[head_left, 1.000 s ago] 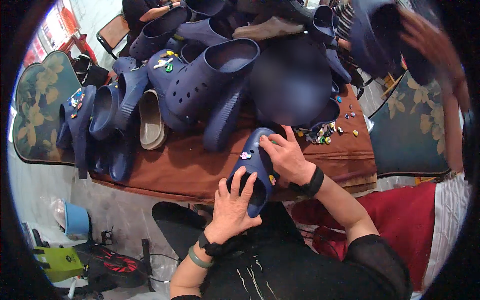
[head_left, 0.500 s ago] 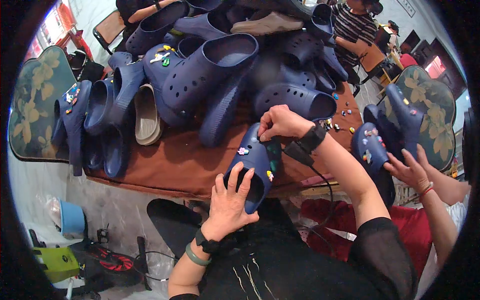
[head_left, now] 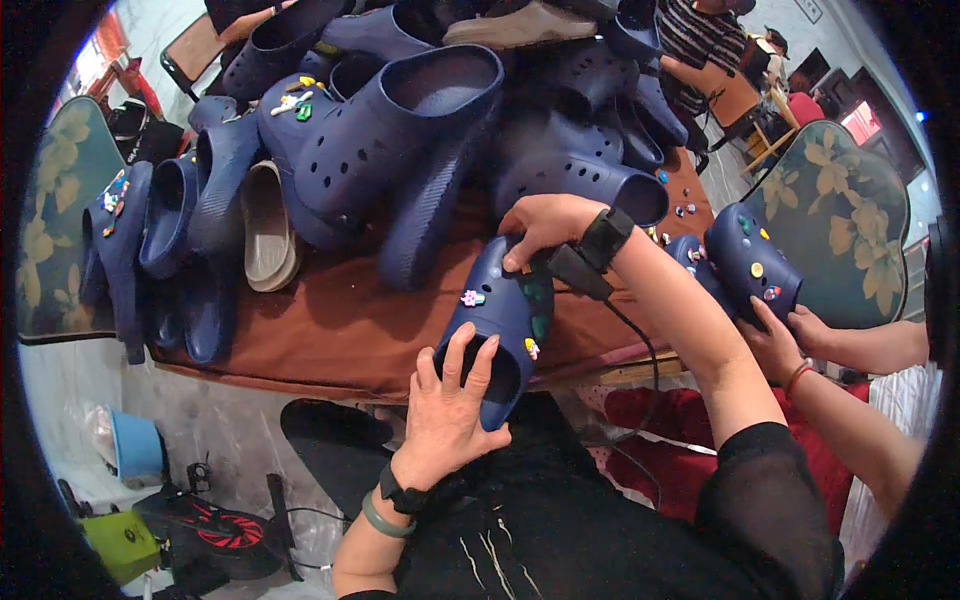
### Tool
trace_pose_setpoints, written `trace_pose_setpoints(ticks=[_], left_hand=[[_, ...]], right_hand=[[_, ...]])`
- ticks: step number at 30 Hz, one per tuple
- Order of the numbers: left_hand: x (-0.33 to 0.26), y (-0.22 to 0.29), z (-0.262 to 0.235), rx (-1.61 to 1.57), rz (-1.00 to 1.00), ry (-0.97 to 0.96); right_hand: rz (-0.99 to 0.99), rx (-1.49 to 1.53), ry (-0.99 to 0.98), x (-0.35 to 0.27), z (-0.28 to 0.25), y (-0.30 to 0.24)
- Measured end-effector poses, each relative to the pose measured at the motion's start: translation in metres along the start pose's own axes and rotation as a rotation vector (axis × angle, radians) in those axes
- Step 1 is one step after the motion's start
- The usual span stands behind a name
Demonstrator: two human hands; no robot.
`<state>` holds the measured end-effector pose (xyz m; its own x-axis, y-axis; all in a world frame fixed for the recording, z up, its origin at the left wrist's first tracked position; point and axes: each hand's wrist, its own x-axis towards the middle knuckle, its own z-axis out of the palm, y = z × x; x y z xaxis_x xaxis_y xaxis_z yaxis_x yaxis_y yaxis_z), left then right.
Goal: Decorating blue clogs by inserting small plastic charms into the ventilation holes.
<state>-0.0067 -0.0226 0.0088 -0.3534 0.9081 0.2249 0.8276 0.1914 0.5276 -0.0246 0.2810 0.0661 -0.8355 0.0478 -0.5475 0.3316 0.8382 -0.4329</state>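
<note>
The navy-blue, round-toed foam clog [head_left: 502, 312] lies at your twelve o'clock, so brace it with your left hand [head_left: 440, 415], fingers gripping the heel opening, while your right hand [head_left: 556, 222], fingers bent over the toe, pinching what I cannot tell, presses squarely.

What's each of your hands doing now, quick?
Left hand: holding the navy clog at its opening.
Right hand: curled at the clog's toe; whether it grips anything can't be told.
</note>
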Motion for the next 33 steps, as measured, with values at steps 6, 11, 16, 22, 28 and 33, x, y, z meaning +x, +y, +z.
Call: trace_pose_setpoints(ticks=[6, 11, 16, 22, 28, 33], left_hand=[[0.001, -0.002, -0.003, -0.038, -0.008, -0.014], [0.002, -0.003, -0.006, -0.067, 0.024, -0.002], [0.005, -0.001, -0.006, -0.005, 0.04, 0.017], [0.001, -0.001, -0.005, 0.004, 0.048, 0.049], [-0.001, 0.0, 0.002, -0.019, 0.031, 0.056], [-0.002, -0.001, -0.002, -0.005, 0.014, 0.015]], right_hand=[[0.172, 0.059, -0.113, 0.01, -0.003, -0.018], [0.114, -0.081, -0.098, 0.013, -0.001, -0.015], [0.107, -0.029, -0.015, 0.01, 0.017, -0.006], [-0.132, 0.595, -0.047, -0.001, 0.027, 0.032], [-0.013, 0.554, -0.099, -0.004, 0.02, 0.034], [0.131, 0.101, -0.049, 0.001, 0.003, -0.007]])
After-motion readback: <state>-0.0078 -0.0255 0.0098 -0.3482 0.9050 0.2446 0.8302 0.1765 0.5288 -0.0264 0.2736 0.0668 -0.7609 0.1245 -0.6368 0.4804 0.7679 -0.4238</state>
